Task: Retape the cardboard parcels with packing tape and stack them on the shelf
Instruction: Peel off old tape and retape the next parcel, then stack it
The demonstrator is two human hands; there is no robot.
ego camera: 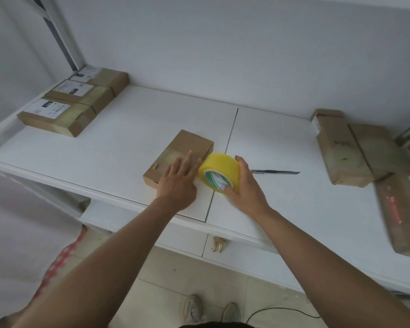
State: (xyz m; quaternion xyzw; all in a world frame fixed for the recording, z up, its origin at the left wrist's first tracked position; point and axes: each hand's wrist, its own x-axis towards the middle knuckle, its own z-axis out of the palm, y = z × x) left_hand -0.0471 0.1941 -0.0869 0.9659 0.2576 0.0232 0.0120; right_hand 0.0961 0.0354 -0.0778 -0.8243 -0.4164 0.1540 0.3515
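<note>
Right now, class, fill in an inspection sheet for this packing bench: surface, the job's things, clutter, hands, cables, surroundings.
Surface: white shelf top, two panels meeting at a seam.
Job's things: brown parcel lying flat at centre; yellow tape roll on edge beside it; three labelled parcels in a row at back left; more parcels at right, blurred.
Clutter: utility knife lying right of the roll.
Hands: left hand flat, fingers straight on the centre parcel; right hand grips the tape roll.
Cables: thin black cable on the floor.
Surroundings: white wall, tiled floor, two shoes, a crumpled scrap on the lower shelf, red-patterned item at lower left.
</note>
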